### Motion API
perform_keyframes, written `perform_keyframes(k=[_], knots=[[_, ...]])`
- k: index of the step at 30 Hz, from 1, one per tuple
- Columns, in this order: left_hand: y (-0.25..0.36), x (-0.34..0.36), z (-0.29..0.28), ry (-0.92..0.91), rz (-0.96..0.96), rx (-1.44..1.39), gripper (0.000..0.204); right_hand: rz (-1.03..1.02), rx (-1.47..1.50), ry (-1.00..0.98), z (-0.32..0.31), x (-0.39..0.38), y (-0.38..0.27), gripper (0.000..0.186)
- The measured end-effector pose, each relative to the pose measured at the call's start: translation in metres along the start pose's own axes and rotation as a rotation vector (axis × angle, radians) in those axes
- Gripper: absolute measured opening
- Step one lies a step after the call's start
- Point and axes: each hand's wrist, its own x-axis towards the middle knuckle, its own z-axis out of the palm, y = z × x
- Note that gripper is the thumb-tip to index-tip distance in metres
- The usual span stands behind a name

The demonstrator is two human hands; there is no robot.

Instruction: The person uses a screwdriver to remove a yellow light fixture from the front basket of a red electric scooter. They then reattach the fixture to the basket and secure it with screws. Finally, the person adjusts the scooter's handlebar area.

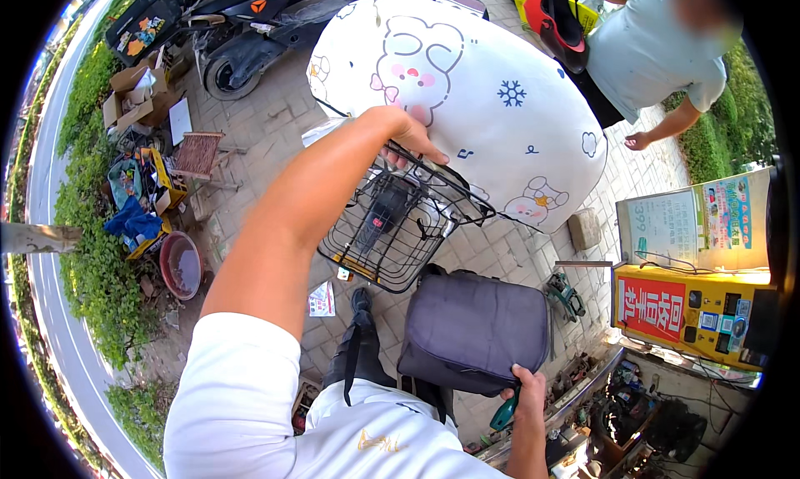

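Observation:
My left hand (414, 137) reaches across to the top edge of a black wire basket (400, 245), its fingers curled there beside a white padded cover (508, 129) printed with cartoon animals. A dark, narrow object (385, 216) shows through the basket's wires. My right hand (529, 393) is closed round a green-handled tool (505, 414); its working end is hidden. That hand sits against the lower right corner of a dark grey, bag-like padded piece (477, 329), which lies in front of my body.
Another person (658, 54) stands at the far right near a red helmet (554, 25). Parked scooters (242, 37) are at the back left. A yellow cabinet (692, 312), a brick (585, 229), a pink basin (180, 265) and a cardboard box (133, 95) stand around the paving.

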Motion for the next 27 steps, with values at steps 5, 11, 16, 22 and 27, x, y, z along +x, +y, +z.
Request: perform_keyframes(k=[5, 11, 16, 22, 27], knots=[[0.004, -0.002, -0.014, 0.008, -0.099, 0.0, 0.085, -0.069, 0.207, -0.158, 0.111, -0.002, -0.019, 0.016], [0.006, 0.002, -0.008, -0.006, -0.065, 0.074, 0.087, -0.247, 0.309, -0.131, 0.204, 0.037, 0.074, 0.026], [-0.007, -0.019, 0.028, 0.008, 0.043, 0.221, 0.084, -0.128, -0.212, -0.174, 0.192, 0.123, 0.194, 0.039], [-0.051, -0.029, 0.078, 0.108, 0.225, 0.148, 0.081, -0.168, -0.19, 0.023, 0.152, 0.14, 0.178, 0.048], [-0.044, -0.045, 0.075, 0.376, 0.287, 0.02, 0.069, -0.26, -0.061, -0.102, 0.22, 0.198, 0.105, 0.054]])
